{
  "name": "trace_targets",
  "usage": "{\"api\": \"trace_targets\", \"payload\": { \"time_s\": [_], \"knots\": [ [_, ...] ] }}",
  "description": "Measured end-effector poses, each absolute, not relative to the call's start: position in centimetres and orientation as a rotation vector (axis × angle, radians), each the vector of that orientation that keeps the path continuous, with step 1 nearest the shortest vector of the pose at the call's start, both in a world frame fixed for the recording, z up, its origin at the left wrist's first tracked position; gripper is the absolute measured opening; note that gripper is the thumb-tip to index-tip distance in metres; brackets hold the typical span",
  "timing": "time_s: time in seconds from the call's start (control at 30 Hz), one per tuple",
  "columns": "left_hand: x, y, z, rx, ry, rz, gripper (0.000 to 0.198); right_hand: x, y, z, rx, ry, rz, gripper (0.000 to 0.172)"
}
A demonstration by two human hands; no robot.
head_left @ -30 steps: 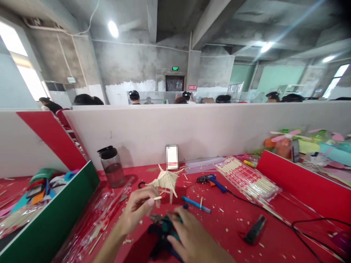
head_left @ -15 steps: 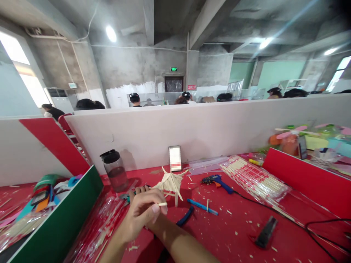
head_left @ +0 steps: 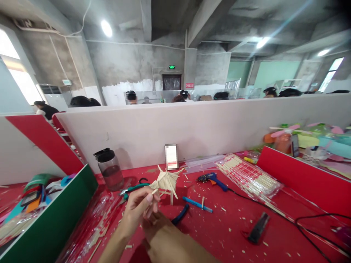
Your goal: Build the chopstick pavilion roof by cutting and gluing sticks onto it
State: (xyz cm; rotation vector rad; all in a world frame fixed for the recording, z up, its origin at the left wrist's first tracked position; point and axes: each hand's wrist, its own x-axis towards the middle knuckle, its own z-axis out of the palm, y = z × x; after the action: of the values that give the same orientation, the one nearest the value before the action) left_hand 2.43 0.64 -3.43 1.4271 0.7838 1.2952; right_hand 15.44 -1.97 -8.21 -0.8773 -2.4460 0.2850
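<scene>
My left hand (head_left: 138, 209) is raised over the red table (head_left: 227, 226), and its thumb and forefinger pinch a short wooden stick (head_left: 154, 190). The stick's tip lies close to the lower left edge of a small hut-like model of wooden sticks (head_left: 166, 181) standing on the table. My right hand (head_left: 159, 230) sits just below and behind the left hand, touching it; its fingers are mostly hidden. Teal-handled pliers (head_left: 132, 189) lie on the table just left of the model.
A dark-lidded bottle (head_left: 108, 170), a phone (head_left: 172, 157), a blue glue gun (head_left: 211, 179) with its cable (head_left: 298, 224), a blue pen (head_left: 197, 204), a blue-handled tool (head_left: 181, 215), a stick pack (head_left: 246, 177), a black object (head_left: 256, 228). Green divider (head_left: 55, 215) left, red divider (head_left: 301, 179) right.
My right hand left the teal pliers, which now lie left of the model, and drew back under the left hand. The left hand raised the stick toward the model.
</scene>
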Motion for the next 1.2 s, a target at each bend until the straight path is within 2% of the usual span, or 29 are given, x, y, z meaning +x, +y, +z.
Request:
{"api": "trace_targets", "payload": {
  "time_s": [0.13, 0.2, 0.27, 0.33, 0.37, 0.43, 0.5, 0.77, 0.9, 0.97, 1.2],
  "knots": [
    [2.8, 1.1, -4.6, 1.399, 0.866, 1.358, 0.037, 22.2, -3.2, -11.2, -1.001, -2.57, 0.443, 0.078],
    [3.2, 1.3, -5.4, 1.402, 0.9, 1.331, 0.038, 24.2, -3.2, -12.5, -1.059, -2.592, 0.38, 0.078],
    [3.5, 1.3, -6.1, 1.408, 0.94, 1.276, 0.04, 25.2, -3.1, -13.2, -1.112, -2.619, 0.302, 0.066],
    [3.8, 1.2, -6.6, 1.422, 0.971, 1.212, 0.041, 25.6, -2.9, -13.0, -1.114, -2.64, 0.29, 0.063],
    [3.9, 1.2, -6.7, 1.43, 0.981, 1.186, 0.041, 25.7, -2.9, -12.6, -1.1, -2.643, 0.315, 0.066],
    [3.9, 1.2, -6.9, 1.443, 0.988, 1.156, 0.041, 25.7, -3.0, -11.4, -1.089, -2.632, 0.392, 0.083],
    [3.8, 1.3, -7.1, 1.448, 0.991, 1.147, 0.041, 25.7, -3.3, -10.2, -1.154, -2.621, 0.433, 0.087],
    [3.6, 1.3, -6.3, 1.445, 1.03, 1.208, 0.039, 26.8, -4.8, -7.5, -1.399, -2.522, 0.529, 0.077],
    [4.1, 1.1, -5.5, 1.464, 1.056, 1.23, 0.041, 28.1, -5.5, -5.2, -1.501, -2.267, 0.738, 0.049],
    [4.5, 0.9, -5.1, 1.461, 1.079, 1.227, 0.044, 28.5, -5.6, -4.4, -1.498, -2.104, 0.853, 0.043],
    [6.0, 0.3, -5.4, 1.463, 1.137, 1.283, 0.047, 27.8, -5.7, -5.6, -1.444, -1.896, 0.971, 0.046]
  ]
}}
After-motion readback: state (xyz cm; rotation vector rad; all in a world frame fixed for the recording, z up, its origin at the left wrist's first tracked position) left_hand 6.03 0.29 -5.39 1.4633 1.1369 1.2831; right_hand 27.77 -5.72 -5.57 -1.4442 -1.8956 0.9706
